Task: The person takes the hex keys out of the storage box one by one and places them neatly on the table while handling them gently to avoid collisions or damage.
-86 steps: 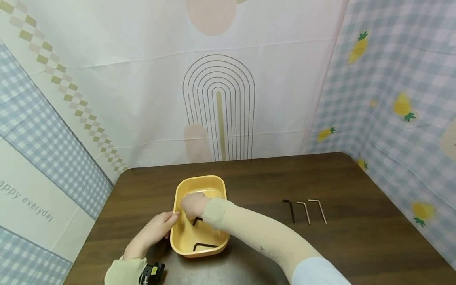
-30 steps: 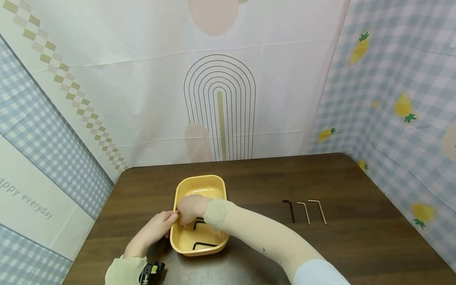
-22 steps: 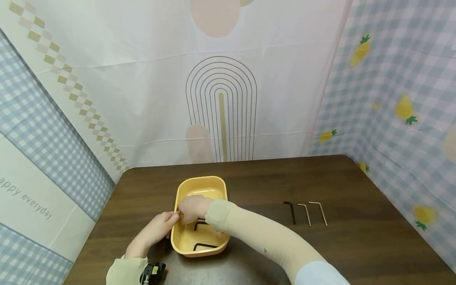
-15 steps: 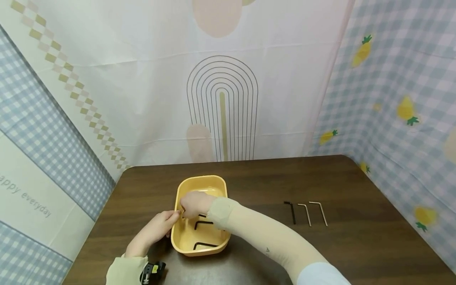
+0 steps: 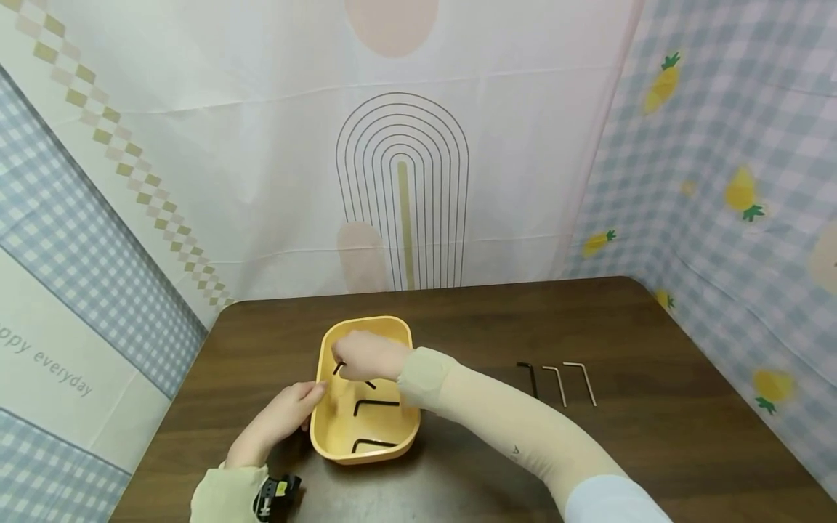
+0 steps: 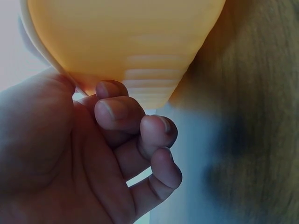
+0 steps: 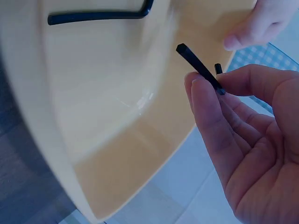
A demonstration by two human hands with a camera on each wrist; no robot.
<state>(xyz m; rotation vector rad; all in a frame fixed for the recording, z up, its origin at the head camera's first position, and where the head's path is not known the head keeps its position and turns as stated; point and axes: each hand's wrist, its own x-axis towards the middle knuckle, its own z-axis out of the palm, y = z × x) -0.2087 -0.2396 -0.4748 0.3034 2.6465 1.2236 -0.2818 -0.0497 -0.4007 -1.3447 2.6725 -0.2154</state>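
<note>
A yellow bin stands on the table, with two black hex keys, one in its middle and one near its front wall. My left hand grips the bin's left rim; in the left wrist view the hand has its thumb over the rim and fingers curled by the outer wall. Inside the bin, toward the back, my right hand pinches a black hex key. The right wrist view shows this key between the thumb and fingers of the hand, above the bin floor.
Three hex keys lie side by side on the table at the right: a black one and two silvery ones, the middle and the rightmost. Printed cloth hangs behind the brown table.
My right hand has lifted and moved back and slightly right, with a black hex key now showing in its fingers. The middle key in the bin is more exposed. My left hand keeps its hold.
</note>
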